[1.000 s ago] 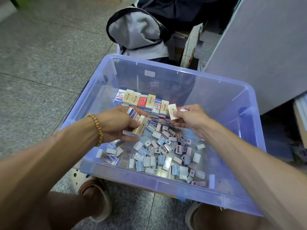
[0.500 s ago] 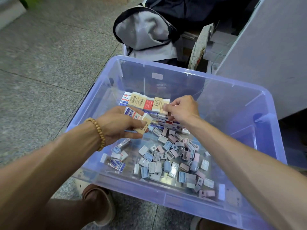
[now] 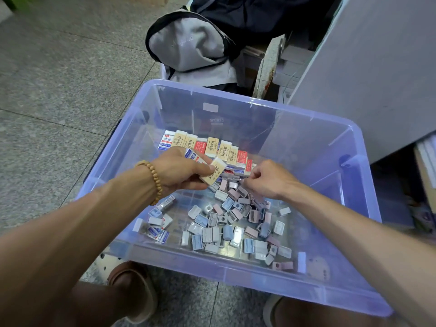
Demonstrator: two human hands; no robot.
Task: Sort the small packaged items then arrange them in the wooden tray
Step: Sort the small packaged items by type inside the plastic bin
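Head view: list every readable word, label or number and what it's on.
"考试" on the white-and-blue packet at the left end of the standing row.
"SPORTS", faint and embossed, on the translucent blue plastic bin's far wall; reading uncertain.
Beige packets, red packets, grey backpack's script and the packets in the left hand: too blurred to read.

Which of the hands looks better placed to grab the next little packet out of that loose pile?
Probably the right hand: it hangs just over the loose pile in the blue bin, seemingly holding nothing. The left hand already grips two packets.
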